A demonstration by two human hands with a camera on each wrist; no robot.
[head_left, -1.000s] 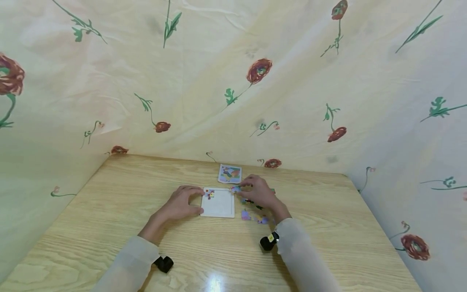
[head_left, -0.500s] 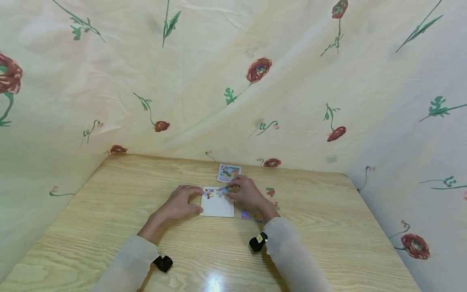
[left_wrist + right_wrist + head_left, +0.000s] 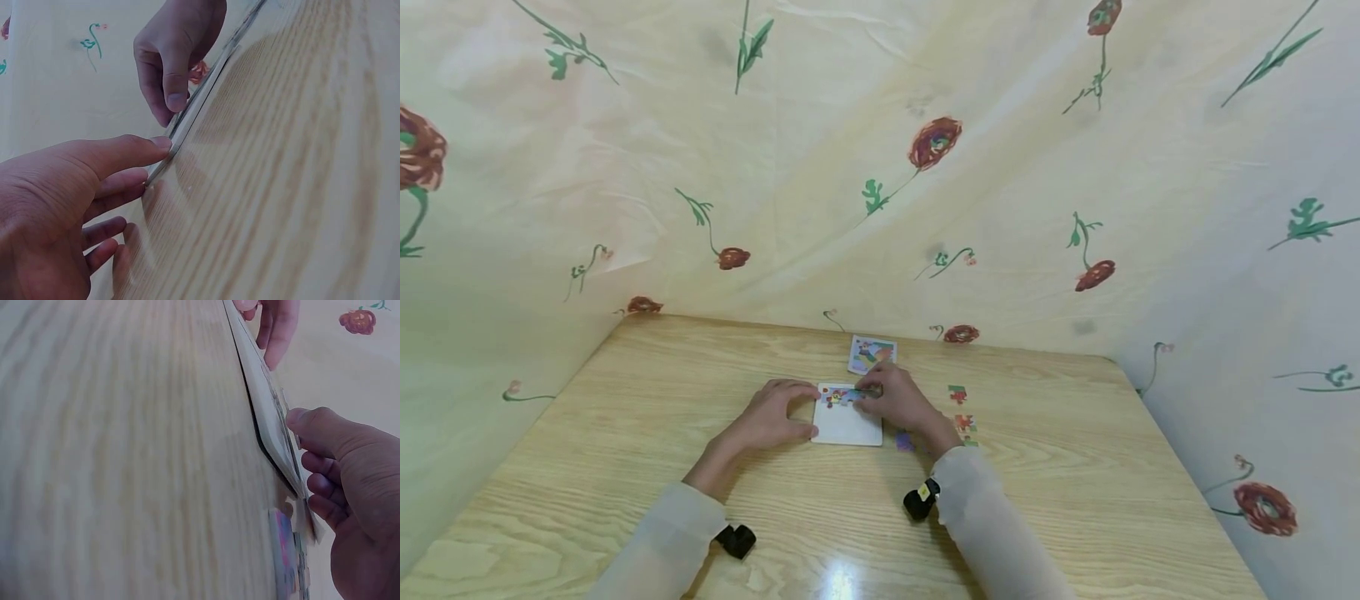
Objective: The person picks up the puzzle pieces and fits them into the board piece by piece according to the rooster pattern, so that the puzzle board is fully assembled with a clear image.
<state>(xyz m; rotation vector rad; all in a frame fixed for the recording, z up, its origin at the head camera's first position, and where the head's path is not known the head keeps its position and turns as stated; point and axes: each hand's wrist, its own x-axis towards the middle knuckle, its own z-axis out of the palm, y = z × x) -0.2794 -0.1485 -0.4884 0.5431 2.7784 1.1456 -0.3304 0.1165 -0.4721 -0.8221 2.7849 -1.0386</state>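
pinched light-looking, stiffish puzzle piece [image 3: 298,442], best edge-held, in right hand [image 3: 901,403]; braced tray [image 3: 848,428] at 9 o'clock with half-spread left hand [image 3: 772,417].

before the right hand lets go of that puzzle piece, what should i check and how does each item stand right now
1. Frame steadied: ok, the left hand holds the white frame at its left side.
2. Piece in grip: ok, the right hand pinches the puzzle piece over the frame's upper part.
3. Piece seated flat: cannot tell, the fingers cover part of it.
4. Room for more pieces: ok, the frame's lower part is bare white.
5. Picture card fully visible: not ok, the right hand covers its lower right corner.
6. All loose pieces in sight: cannot tell, the right hand and wrist may hide some.
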